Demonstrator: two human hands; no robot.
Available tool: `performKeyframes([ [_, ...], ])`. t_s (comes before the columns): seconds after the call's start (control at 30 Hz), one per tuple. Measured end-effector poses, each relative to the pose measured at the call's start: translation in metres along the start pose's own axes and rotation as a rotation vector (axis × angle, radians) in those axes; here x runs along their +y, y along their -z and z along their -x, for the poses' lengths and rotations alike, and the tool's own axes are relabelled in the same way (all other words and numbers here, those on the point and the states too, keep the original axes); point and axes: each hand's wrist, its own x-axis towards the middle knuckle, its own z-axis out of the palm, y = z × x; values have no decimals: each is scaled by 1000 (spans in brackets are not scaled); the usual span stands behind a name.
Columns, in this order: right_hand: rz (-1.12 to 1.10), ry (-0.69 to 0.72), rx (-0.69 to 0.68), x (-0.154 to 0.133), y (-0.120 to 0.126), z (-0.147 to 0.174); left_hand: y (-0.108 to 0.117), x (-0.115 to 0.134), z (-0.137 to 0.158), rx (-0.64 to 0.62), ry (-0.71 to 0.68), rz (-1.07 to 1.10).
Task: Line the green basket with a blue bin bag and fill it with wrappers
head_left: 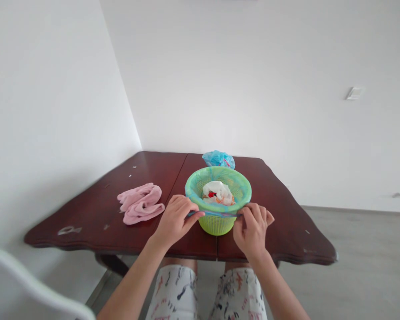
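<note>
A green plastic basket (pixel 216 226) with a mesh wall stands upright near the table's front edge. Lining it is a thin blue plastic bag (pixel 196 186), and inside lies crumpled white material (pixel 219 191) with red and orange marks. At the basket's near left rim, my left hand (pixel 178 218) pinches the edge of the blue bag. My right hand (pixel 252 226) grips the same bag edge at the near right rim. Between both hands the edge is stretched across the front of the basket.
A folded pink cloth (pixel 142 203) lies left of the basket on the dark red table (pixel 280 213). Behind the basket sits a bunched light-blue plastic bag (pixel 219 158). White walls border the table, and a white chair back (pixel 36 284) is at lower left.
</note>
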Motion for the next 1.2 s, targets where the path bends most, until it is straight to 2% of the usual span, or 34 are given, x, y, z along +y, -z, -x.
performKeyframes([
  [0.1,-5,40,-36,17,7,-6,6,-11,-7,-11,50,77],
  [0.27,-63,167,-18,44,13,-3,4,-21,-19,-48,114,164],
  [0.37,-220,237,-41,44,18,-1,0,-22,-23,-92,147,203],
  [0.43,-300,255,-104,38,23,-5,-3,-19,-23,-92,149,208],
  [0.57,-404,229,-279,28,30,-23,-11,-5,-23,-38,152,196],
  [0.7,-505,176,-371,30,34,-44,-20,3,-29,7,189,261],
  [0.8,-554,136,-418,33,37,-55,-25,-1,-38,56,298,308],
  [0.97,-687,111,-552,33,27,-61,-32,-14,-50,5,435,389],
  [1.03,-734,105,-501,32,16,-59,-37,-19,-51,83,489,488],
  [1.13,-718,108,-344,29,5,-52,-43,-22,-48,243,565,577],
  [1.2,-659,166,-319,24,7,-47,-44,-20,-44,271,591,555],
])
